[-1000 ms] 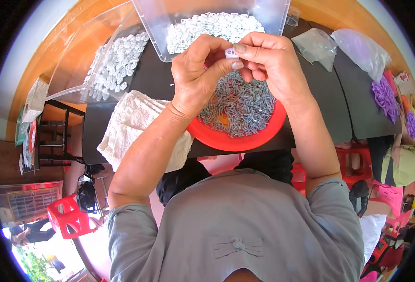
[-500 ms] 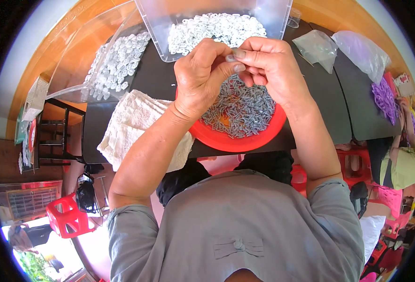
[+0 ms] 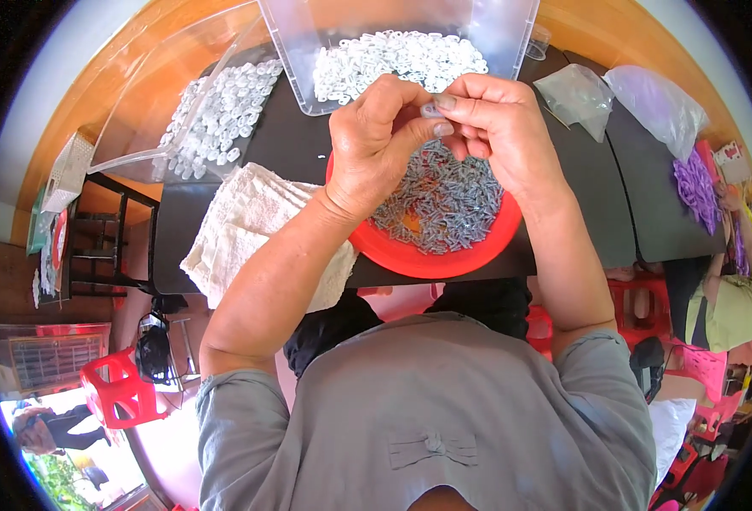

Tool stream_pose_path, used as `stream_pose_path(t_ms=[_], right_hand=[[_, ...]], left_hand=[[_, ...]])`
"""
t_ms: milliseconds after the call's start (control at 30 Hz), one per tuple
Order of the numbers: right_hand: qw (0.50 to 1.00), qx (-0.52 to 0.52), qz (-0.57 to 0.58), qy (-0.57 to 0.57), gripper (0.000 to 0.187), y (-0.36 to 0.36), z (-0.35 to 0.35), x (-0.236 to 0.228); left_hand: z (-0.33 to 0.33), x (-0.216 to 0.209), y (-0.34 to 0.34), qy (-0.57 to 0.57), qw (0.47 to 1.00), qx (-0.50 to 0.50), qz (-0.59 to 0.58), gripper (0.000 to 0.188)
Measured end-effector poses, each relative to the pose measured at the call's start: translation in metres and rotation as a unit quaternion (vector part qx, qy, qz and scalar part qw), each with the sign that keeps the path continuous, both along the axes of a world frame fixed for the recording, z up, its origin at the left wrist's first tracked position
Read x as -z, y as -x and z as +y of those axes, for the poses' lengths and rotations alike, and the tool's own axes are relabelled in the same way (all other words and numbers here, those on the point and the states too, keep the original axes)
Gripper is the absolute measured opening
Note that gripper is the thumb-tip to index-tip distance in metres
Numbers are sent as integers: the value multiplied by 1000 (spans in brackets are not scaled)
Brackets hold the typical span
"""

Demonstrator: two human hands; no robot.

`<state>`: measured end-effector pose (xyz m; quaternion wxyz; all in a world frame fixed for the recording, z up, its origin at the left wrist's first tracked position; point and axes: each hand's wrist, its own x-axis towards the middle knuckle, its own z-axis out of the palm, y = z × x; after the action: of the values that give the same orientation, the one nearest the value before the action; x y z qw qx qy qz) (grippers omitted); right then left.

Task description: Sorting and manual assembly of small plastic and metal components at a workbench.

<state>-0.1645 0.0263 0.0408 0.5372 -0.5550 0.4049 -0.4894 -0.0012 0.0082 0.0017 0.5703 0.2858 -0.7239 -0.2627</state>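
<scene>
Above the red basin (image 3: 431,266), my two hands meet fingertip to fingertip. My left hand (image 3: 372,140) pinches a small white plastic piece (image 3: 430,111) between thumb and fingers. My right hand (image 3: 502,119) is closed too, its thumb and forefinger pressed at that piece; anything else in it is hidden by the fingers. Many small grey screw-like parts (image 3: 444,204) fill the basin below. Behind my hands, a clear plastic bin (image 3: 295,60) holds a heap of white oval pieces (image 3: 393,58).
More white ovals (image 3: 223,111) lie left, by a clear plastic lid (image 3: 129,160). A folded cream cloth (image 3: 252,221) sits beside my left forearm. Plastic bags (image 3: 576,94) and purple strips (image 3: 697,192) are on the right of the dark table (image 3: 589,196). Another person (image 3: 725,311) is at far right.
The view has shifted slightly, and my hands stay together over the basin. More of the small white piece shows between my fingertips now.
</scene>
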Motion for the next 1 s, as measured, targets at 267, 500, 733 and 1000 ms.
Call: stream_pose_path(t_ms=[267,500,733,1000], right_hand=[[998,59,3,9,17,-7,-2,2],[997,51,-43,25,22,8,-8,7],[998,38,-24,32,22,-1,-8,5],[995,79,-66,-8,15,6,-27,21]], left_hand=[[-6,1,1,-9,999,-4,36,24],[14,-53,-55,-43,960,-147,236,13],[-47,-98,-148,-31,932,-362,13,21],[-63,-11,-70,161,932,-323,-37,9]])
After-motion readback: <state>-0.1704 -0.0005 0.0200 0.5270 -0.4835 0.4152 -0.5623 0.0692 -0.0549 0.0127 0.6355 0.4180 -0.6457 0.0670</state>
